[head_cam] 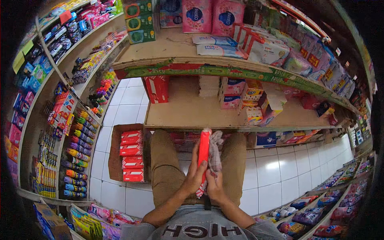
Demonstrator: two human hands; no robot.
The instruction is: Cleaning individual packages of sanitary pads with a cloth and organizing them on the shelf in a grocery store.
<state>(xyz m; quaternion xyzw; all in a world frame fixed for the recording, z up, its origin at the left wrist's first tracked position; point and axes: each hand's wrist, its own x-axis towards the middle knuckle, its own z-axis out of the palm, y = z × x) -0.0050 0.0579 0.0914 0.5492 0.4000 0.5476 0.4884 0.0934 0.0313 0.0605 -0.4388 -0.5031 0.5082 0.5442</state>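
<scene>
In front of my lap, my left hand (195, 177) grips a red-and-white soft pack (204, 150), turned so that a narrow side faces up. A crumpled grey cloth (215, 150) is in my right hand (214, 187), pinched near its lower end and lying along the pack's right side. Beside my left knee on the floor stands an open cardboard box (115, 162). Several red-and-white packs (132, 162) are stacked in a column inside it. On the lower shelf's left end, similar red packs (158, 90) stand upright.
Ahead are the wooden lower shelf (183, 115) and an upper shelf (168, 49) with tissue and wipe packs. White tissue stacks (209, 86) and Paseo packs (231, 93) sit on the lower one. A shelf of spray cans (79, 150) lines the left; more stocked shelves (327, 195) curve along the right.
</scene>
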